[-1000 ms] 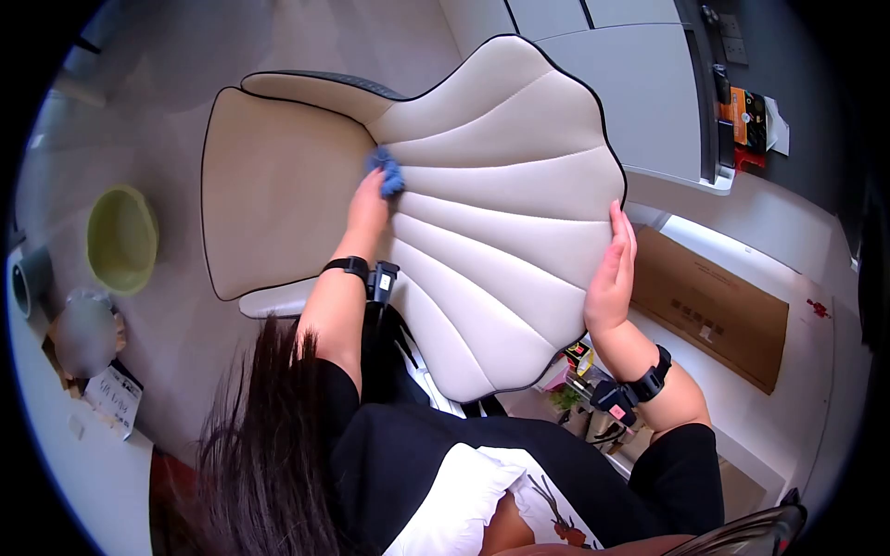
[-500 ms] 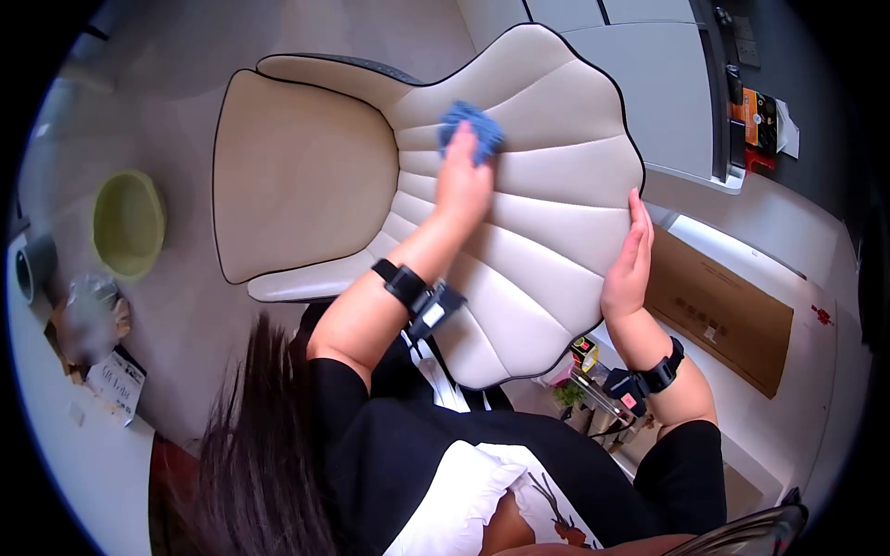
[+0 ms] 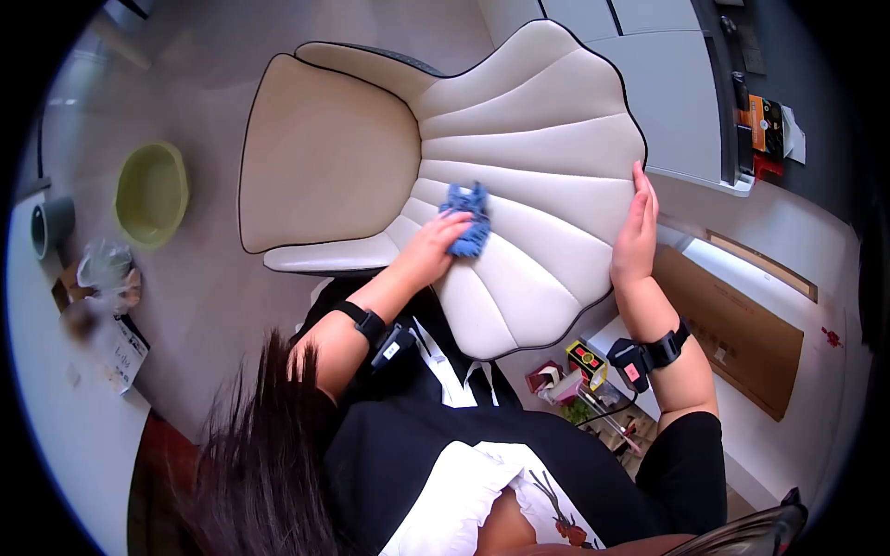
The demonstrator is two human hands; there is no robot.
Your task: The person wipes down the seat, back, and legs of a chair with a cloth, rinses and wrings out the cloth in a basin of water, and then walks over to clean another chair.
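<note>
A cream chair with dark piping fills the middle, its fluted, shell-shaped backrest [image 3: 556, 199] toward me and its seat [image 3: 324, 153] to the left. My left hand [image 3: 434, 248] presses a crumpled blue cloth [image 3: 469, 221] against the lower middle of the backrest, fingers bent over it. Along the backrest's right edge rests my right hand [image 3: 636, 232], fingers stretched out and pointing up, palm against the rim. Both forearms wear black straps with small devices.
On the floor at left stands a yellow-green basin [image 3: 151, 195]. Beyond it are a grey cup-like container [image 3: 53, 228] and a plastic bag [image 3: 104, 264]. A brown cardboard piece [image 3: 732, 329] leans at right, below a white cabinet [image 3: 654, 97]. Small items [image 3: 579, 375] lie beneath the backrest.
My left hand has slid the blue cloth down the backrest, from its upper part to its lower middle. In view, the chair has shifted slightly right and up; my right hand stays on its edge.
</note>
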